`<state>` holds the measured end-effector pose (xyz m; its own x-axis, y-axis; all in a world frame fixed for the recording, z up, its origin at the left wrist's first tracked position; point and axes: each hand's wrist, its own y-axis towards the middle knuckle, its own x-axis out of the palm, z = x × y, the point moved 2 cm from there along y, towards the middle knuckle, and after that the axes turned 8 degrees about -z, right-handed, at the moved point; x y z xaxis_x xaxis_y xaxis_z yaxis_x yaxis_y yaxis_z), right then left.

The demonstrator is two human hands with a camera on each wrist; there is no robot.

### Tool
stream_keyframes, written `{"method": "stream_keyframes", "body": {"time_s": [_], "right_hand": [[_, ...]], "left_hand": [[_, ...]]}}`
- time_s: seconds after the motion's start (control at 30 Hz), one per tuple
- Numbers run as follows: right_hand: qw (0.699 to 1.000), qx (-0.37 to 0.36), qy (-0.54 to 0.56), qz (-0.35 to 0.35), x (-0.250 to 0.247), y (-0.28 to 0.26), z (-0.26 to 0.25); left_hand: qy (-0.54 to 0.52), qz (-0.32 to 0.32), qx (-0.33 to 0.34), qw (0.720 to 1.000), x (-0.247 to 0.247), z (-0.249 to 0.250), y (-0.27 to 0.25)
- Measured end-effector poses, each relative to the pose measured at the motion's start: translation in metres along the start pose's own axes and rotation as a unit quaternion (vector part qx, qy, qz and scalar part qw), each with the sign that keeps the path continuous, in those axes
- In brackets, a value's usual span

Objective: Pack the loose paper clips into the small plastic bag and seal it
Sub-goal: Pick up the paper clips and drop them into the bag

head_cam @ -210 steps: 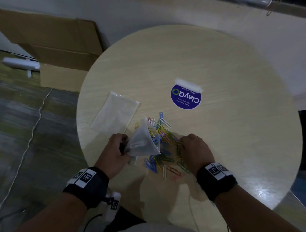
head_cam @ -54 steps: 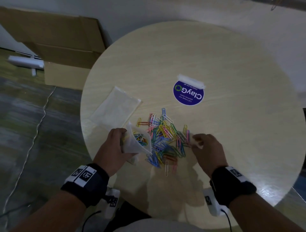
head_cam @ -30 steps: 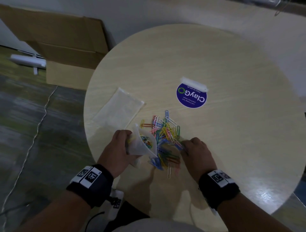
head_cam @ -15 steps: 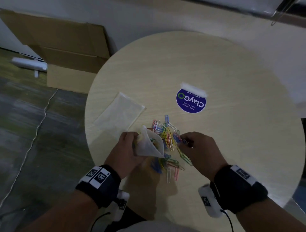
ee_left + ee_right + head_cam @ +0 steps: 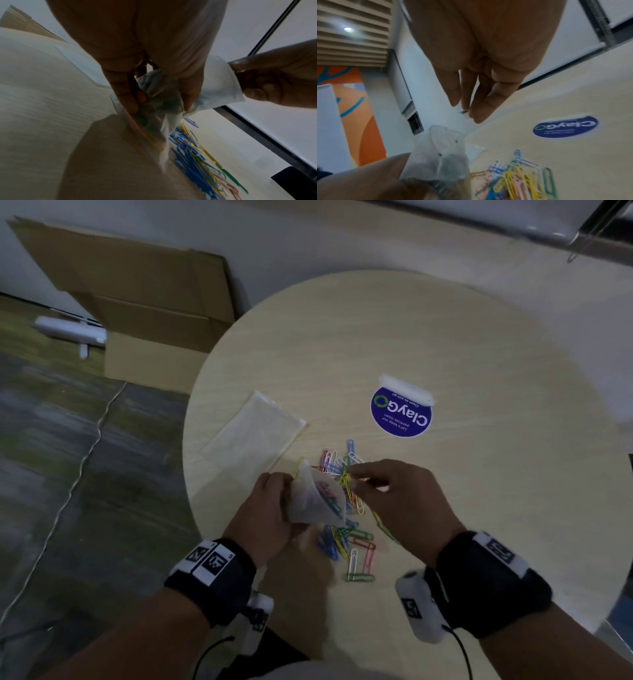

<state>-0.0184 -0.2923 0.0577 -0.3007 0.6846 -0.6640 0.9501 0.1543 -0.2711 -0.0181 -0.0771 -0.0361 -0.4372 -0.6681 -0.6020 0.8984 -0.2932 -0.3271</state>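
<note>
- Round pale desk bearing a blue sticker; cardboard behind
- Left hand grip clamped on small plastic bag
- Right hand grip pinched together at bag mouth, above paper clips; contents unclear

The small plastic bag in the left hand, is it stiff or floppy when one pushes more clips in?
Probably floppy: the small plastic bag crumples where the left hand grips it. Its mouth likely collapses unless held open. It looks light, sagging slightly with clips inside.

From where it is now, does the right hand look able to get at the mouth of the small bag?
Probably yes. The right hand is right beside the open mouth of the small plastic bag, which the left hand grips lower down, leaving the opening uncovered.
</note>
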Motion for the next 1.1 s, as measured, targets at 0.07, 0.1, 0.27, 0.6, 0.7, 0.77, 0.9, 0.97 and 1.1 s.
{"method": "stream_keyframes", "body": {"time_s": [0.07, 0.1, 0.27, 0.6, 0.7, 0.77, 0.9, 0.97, 1.1], "right_hand": [[1.000, 0.004, -0.005, 0.003, 0.001, -0.012, 0.019], [0.999, 0.007, -0.024, -0.037, 0.008, -0.020, 0.029], [0.951, 0.010, -0.162, -0.265, 0.066, -0.055, 0.067], [0.986, 0.033, -0.144, -0.077, 0.055, -0.004, 0.076], [0.990, 0.089, -0.099, 0.033, 0.046, -0.008, 0.081], [0.987, 0.058, -0.139, 0.052, 0.051, -0.010, 0.075], [0.964, -0.111, -0.228, -0.082, 0.085, -0.006, 0.047], [0.943, -0.153, -0.274, -0.109, 0.097, -0.006, 0.040], [0.951, -0.130, -0.259, -0.108, 0.101, 0.001, 0.051]], "left_hand": [[-0.011, 0.000, -0.003, 1.000, -0.003, -0.002, -0.002], [-0.017, -0.001, -0.003, 1.000, -0.005, -0.004, -0.003], [-0.013, 0.000, -0.017, 1.000, -0.016, -0.013, -0.008], [-0.024, 0.012, -0.032, 0.999, -0.019, -0.017, -0.012], [-0.021, 0.008, -0.034, 0.999, -0.019, -0.021, -0.014], [-0.025, 0.009, -0.035, 0.999, -0.020, -0.023, -0.015], [-0.033, 0.022, -0.037, 0.999, -0.025, -0.027, -0.017], [-0.037, 0.027, -0.037, 0.998, -0.027, -0.029, -0.018], [-0.032, 0.030, -0.040, 0.998, -0.028, -0.029, -0.018]]}}
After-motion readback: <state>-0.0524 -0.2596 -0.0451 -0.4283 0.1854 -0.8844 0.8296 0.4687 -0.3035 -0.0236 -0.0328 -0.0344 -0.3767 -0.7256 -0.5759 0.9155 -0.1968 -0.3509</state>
